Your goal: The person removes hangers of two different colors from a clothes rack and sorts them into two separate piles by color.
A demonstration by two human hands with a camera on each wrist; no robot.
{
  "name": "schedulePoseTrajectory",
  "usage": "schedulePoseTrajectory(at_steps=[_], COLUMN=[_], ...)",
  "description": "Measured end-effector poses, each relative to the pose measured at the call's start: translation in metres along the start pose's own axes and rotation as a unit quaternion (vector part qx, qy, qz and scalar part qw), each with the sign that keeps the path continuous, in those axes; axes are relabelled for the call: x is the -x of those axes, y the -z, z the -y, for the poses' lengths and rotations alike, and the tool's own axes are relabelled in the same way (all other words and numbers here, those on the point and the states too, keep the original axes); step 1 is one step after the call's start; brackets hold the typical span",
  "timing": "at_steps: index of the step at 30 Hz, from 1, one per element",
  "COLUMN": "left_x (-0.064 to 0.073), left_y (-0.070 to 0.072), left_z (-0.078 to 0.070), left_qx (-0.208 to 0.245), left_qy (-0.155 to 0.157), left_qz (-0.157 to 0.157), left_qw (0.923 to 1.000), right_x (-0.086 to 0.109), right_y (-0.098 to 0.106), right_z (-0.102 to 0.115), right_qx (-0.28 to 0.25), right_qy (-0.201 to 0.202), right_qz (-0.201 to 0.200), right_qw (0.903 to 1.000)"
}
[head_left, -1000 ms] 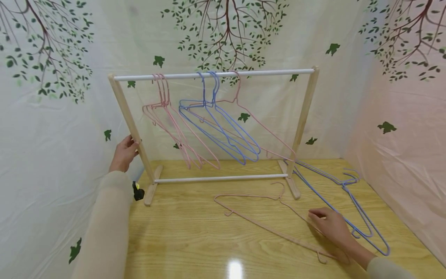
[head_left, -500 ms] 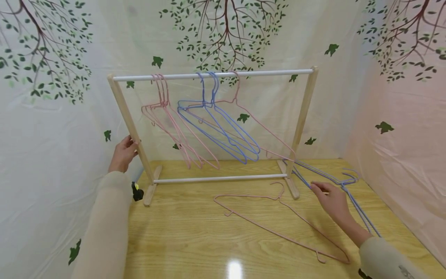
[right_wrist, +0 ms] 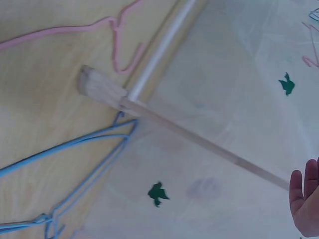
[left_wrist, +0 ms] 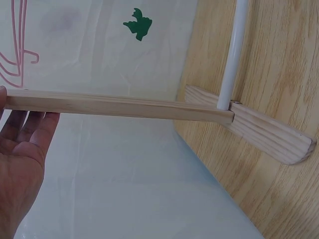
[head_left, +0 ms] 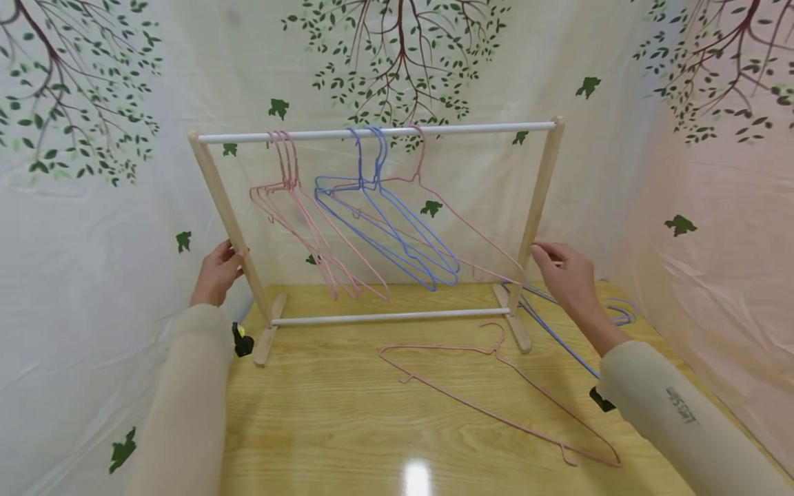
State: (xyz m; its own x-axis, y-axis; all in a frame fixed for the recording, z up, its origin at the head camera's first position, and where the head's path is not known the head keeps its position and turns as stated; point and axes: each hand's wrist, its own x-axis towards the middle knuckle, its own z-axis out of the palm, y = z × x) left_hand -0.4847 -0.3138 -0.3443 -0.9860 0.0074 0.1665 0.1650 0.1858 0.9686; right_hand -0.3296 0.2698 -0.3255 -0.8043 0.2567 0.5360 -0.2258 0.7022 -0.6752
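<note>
A wooden clothes rack (head_left: 378, 135) with a white top rod stands on the table. My left hand (head_left: 217, 273) grips its left post (left_wrist: 119, 105), thumb on one side and fingers on the other. My right hand (head_left: 564, 272) is at the right post (head_left: 538, 207), fingertips right by its edge; in the right wrist view its fingers look fairly straight. From the top rod hang several pink hangers (head_left: 322, 241) on the left, blue hangers (head_left: 397, 238) in the middle and one pink hanger (head_left: 465, 219) further right.
A loose pink hanger (head_left: 459, 397) lies on the wood-grain table (head_left: 310, 427) before the rack. Blue hangers (head_left: 561, 342) lie at the right, partly hidden by my right arm. White sheeting (head_left: 93, 227) printed with leaves surrounds the table.
My right hand has risen from beside the loose pink hanger, past the blue hangers, to the rack's right post. The left hand has stayed on the left post.
</note>
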Motion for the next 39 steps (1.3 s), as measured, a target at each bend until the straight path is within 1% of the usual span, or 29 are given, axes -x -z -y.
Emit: schedulePoseTrajectory(at_steps=[2,5,10,14,20,23,27,29,34,39], left_x=[0.000,-0.001,-0.001,0.000,0.001,0.001,0.000,-0.001,-0.001,0.000], left_y=[0.001,0.002,0.003,0.002,0.003,0.003,0.003,0.002,0.002,0.002], left_z=[0.001,0.001,0.001,0.000,-0.002,-0.001,0.001,0.002,0.003,0.002], left_qx=[-0.001,-0.004,-0.006,-0.007,-0.001,-0.002,-0.006,-0.004,0.003,0.004], left_qy=[0.000,0.004,0.011,0.015,0.011,0.011,0.014,0.013,0.011,0.015], left_qz=[-0.001,-0.001,-0.003,-0.002,-0.001,-0.003,-0.005,-0.005,-0.007,-0.006], left_qw=[1.0000,1.0000,0.9999,0.9999,0.9999,0.9999,0.9999,0.9999,0.9999,0.9999], right_x=[-0.008,-0.017,-0.029,-0.036,-0.043,-0.045,-0.045,-0.044,-0.044,-0.044], right_y=[-0.005,-0.011,-0.022,-0.030,-0.045,-0.051,-0.056,-0.057,-0.061,-0.064], right_z=[0.010,0.024,0.042,0.054,0.069,0.073,0.077,0.078,0.079,0.078], right_qx=[-0.006,-0.016,-0.039,-0.047,-0.044,-0.039,-0.024,-0.018,-0.010,-0.025], right_qy=[0.010,0.014,0.010,0.006,0.033,0.046,0.046,0.043,0.045,0.044], right_qz=[0.000,0.006,0.029,0.049,0.045,0.053,0.072,0.075,0.072,0.064], right_qw=[0.9999,0.9998,0.9988,0.9977,0.9975,0.9967,0.9961,0.9961,0.9964,0.9966])
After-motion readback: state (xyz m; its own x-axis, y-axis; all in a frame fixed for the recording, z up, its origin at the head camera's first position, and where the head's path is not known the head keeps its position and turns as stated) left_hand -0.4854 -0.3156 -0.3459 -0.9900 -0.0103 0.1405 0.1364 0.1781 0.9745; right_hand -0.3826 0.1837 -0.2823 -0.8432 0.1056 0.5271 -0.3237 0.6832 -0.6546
